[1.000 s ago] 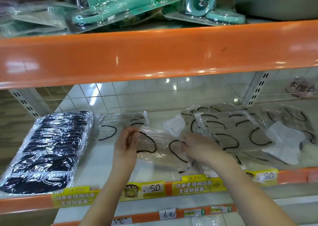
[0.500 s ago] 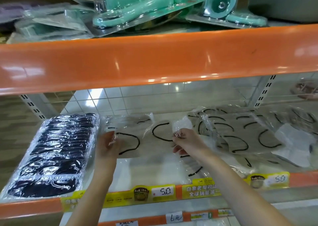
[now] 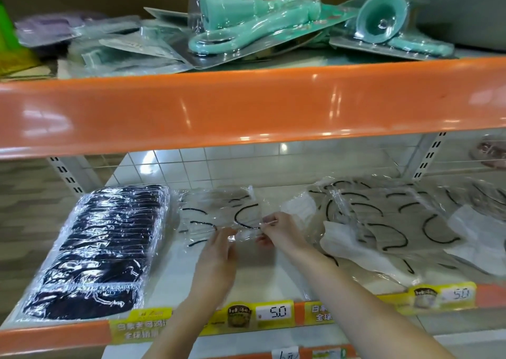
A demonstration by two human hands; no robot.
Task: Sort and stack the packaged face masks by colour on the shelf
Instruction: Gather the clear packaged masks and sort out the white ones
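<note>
**Both hands on a clear mask packet, mid-shelf**

Shelf (image 3: 175,271), white deck, orange front lip. Both arms reach in from below.

Left hand (image 3: 219,252): fingers point up and inward, tips meeting the near edge of a clear-wrapped mask packet (image 3: 219,216). Fingers look lightly curled on the film; a pinch seems likely, but blur leaves the grip unsure.

Right hand (image 3: 282,230): fingers curled, pinching the right edge of the same packet between thumb and fingertips.

The packet holds pale masks with black ear loops. It sits on a low stack of similar packets, just right of the dark mask stack (image 3: 104,249).

Dark stack: navy or black masks in shiny film, fanned in a neat row at the shelf's left end, reaching the front lip.

Right of the hands: loose heap of pale mask packets (image 3: 405,221), overlapping, black loops showing, some white ones mixed in.

Front lip carries yellow price labels (image 3: 273,312) reading 5.0.

Upper shelf (image 3: 246,107): teal plastic items in blister packs (image 3: 254,24), piled untidily.
</note>
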